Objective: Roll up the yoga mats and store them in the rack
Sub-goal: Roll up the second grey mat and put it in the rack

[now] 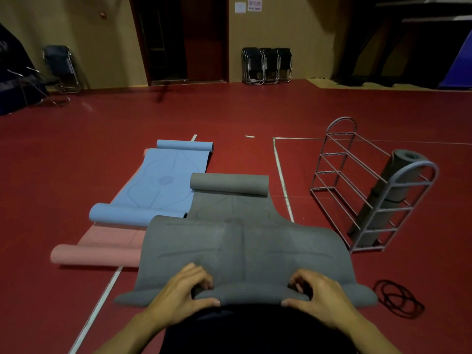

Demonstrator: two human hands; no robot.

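Note:
A grey yoga mat (242,246) lies spread on the red floor in front of me, its far end curled into a roll (229,183). My left hand (184,295) and my right hand (319,295) both grip its near edge, fingers curled over a small starting roll. Left of it lies a blue mat (158,185), curled at both ends, over a pink mat (102,251). To the right stands a lilac wire rack (367,185) holding one rolled grey mat (393,182).
Black elastic loops (398,300) lie on the floor at the right. White court lines (282,175) cross the floor. Folded chairs (267,65) lean on the far wall beside a dark doorway (178,39). More chairs (61,70) stand at the left.

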